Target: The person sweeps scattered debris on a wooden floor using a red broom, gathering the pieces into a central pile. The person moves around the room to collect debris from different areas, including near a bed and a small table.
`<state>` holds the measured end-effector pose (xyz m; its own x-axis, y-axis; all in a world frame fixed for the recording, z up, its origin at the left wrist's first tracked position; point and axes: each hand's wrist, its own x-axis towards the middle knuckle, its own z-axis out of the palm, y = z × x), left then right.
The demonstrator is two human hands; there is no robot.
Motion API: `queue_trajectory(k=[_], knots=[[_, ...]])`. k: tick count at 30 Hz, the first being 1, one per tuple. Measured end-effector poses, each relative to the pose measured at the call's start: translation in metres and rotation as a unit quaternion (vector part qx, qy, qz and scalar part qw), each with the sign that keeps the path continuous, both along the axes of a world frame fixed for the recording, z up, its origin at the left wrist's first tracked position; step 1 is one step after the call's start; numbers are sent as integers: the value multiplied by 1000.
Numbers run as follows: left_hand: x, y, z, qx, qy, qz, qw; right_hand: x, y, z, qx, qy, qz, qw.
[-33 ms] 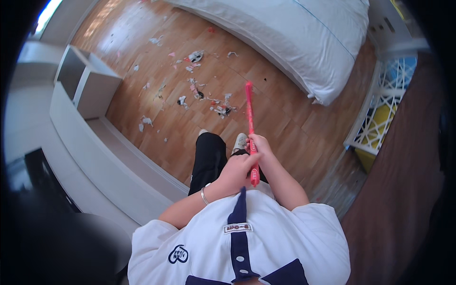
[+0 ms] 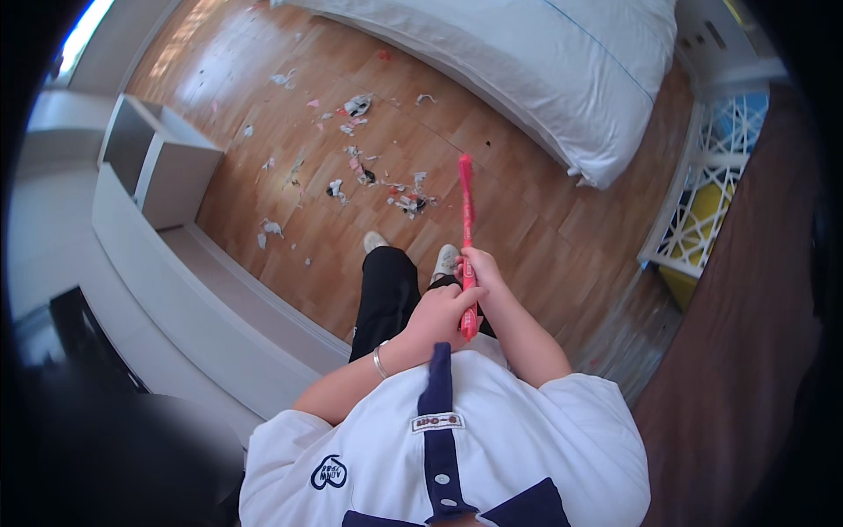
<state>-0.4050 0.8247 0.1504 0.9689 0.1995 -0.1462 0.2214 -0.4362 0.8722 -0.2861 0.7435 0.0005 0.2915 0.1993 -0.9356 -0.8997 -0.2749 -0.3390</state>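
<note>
A long, thin pink-red stick (image 2: 466, 206) with pale markings points forward from my waist, over the floor. Just above its middle, my right hand (image 2: 479, 267) is closed around it. My left hand (image 2: 436, 316), with a silver bangle at the wrist, grips lower down, its thumb lying across the stick. The left fingers are mostly hidden behind the hand. Beyond my shoes, paper scraps (image 2: 411, 204) and torn white, pink and black bits lie scattered on the wood floor (image 2: 544, 237).
A white-covered bed or mattress (image 2: 562, 88) lies ahead to the right. Along the left runs a low white cabinet (image 2: 237, 307) with an open-fronted box unit (image 2: 180, 180). To the right stand a white lattice panel (image 2: 711, 202) and brown cloth (image 2: 720, 351).
The view has shifted slightly. The stick's lower end sits a little higher and its tip leans marginally further right. Both hands keep hold of it.
</note>
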Motion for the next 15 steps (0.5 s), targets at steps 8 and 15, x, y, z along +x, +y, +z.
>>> queue_trajectory(k=[8, 15], knots=[[25, 74, -84, -28, 11, -42, 999, -4, 33, -111, -104, -29, -30, 994], [-18, 225, -47, 100, 83, -128, 983, -83, 219, -94, -102, 18, -112, 988]])
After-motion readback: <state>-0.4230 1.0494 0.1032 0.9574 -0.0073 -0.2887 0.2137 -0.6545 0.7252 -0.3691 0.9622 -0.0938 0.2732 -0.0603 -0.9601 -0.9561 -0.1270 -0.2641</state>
